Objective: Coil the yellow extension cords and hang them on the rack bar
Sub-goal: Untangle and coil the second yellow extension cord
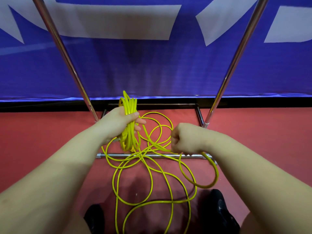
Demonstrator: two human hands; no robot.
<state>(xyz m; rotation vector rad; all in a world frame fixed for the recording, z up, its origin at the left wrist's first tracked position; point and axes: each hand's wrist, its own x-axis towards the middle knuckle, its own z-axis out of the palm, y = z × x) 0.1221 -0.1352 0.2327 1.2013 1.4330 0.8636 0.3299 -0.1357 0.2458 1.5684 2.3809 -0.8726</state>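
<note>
My left hand (120, 123) grips a bundle of several yellow cord loops (129, 105), held upright above the floor. My right hand (184, 140) is closed in a fist round a single strand of the same yellow cord (158, 146), which runs from the bundle to it. The loose remainder of the cord (148, 179) lies in tangled loops on the red floor in front of my feet. The rack's shiny metal uprights (67, 61) rise on both sides, and its low metal bar (118, 155) lies across the floor under the cord. The rack's top bar is out of view.
A blue banner with white shapes (152, 68) hangs behind the rack. The right upright (236, 61) leans outward to the top right. My black shoes (217, 211) stand at the bottom edge, with cord loops between them. Red floor (42, 132) stretches to both sides.
</note>
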